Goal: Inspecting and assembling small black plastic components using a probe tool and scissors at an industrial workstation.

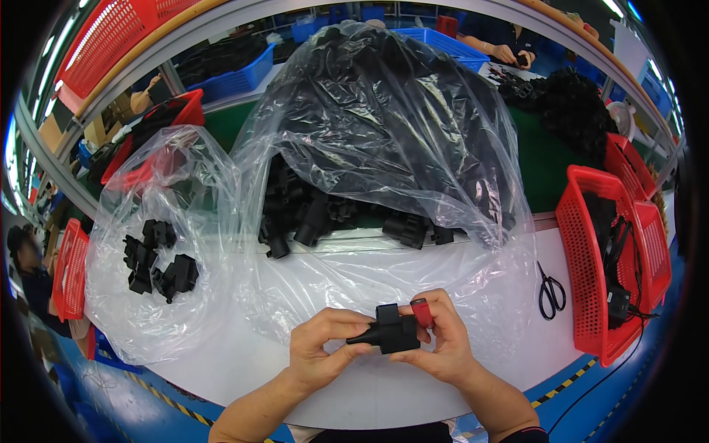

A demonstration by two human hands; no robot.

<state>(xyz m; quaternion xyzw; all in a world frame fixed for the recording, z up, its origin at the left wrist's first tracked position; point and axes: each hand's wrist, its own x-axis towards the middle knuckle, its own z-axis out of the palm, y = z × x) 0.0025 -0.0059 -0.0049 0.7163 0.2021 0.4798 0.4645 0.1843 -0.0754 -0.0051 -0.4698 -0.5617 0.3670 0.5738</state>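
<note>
Above the near edge of the white table, both hands hold one black plastic part, blocky with a tapered narrow end. My left hand pinches the narrow end between thumb and fingers. The wider block is gripped by my right hand, thumb below and fingers above. A red band or sleeve sits at the right index finger; whether it is worn or held I cannot tell. Beyond the hands, a large clear plastic bag lies open toward me, with several black plastic parts at its mouth.
A smaller clear bag on the left has several black pieces in it. Black-handled scissors lie to the right, beside a red perforated basket with black cabled parts. Dark parts are heaped at the far right; another person's hands work behind.
</note>
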